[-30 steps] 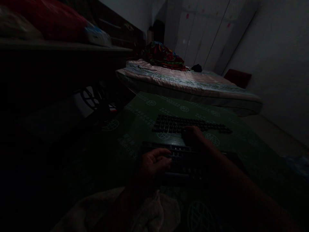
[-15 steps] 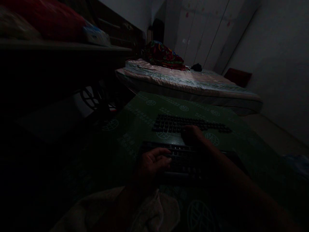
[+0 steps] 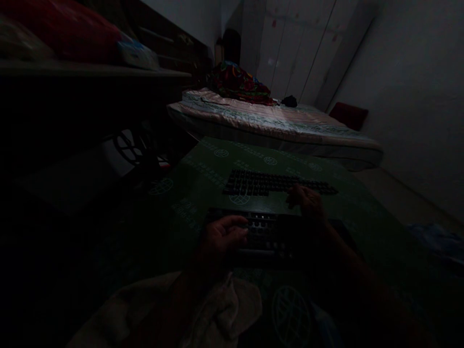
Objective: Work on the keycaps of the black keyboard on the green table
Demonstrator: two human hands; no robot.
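A dark keyboard (image 3: 259, 253) lies across the near part of the green table (image 3: 197, 181); bare switch positions show along part of it, and deep shadow hides its right half. My left hand (image 3: 221, 237) rests over its left end, fingers bent and thumb along the keys, holding it. Farther back, loose black keycaps (image 3: 250, 182) lie in rows on the tabletop. My right hand (image 3: 308, 200) hovers at the near side of these rows, right of the middle, with its fingers loosely apart; no object shows in them, though the light is very dim.
A pale cloth (image 3: 224, 309) lies at the near edge beneath my left forearm. Beyond the table stands a bed (image 3: 290, 125) with a patterned red blanket (image 3: 241, 82). On the left is a dark shelf (image 3: 163, 73) bearing a red bag (image 3: 68, 36). Bluish fabric (image 3: 440, 241) lies at right.
My right hand has moved right from the end of the nearest keycap row, and its fingers have loosened. My left hand stays on the keyboard. The whole view has shifted slightly.
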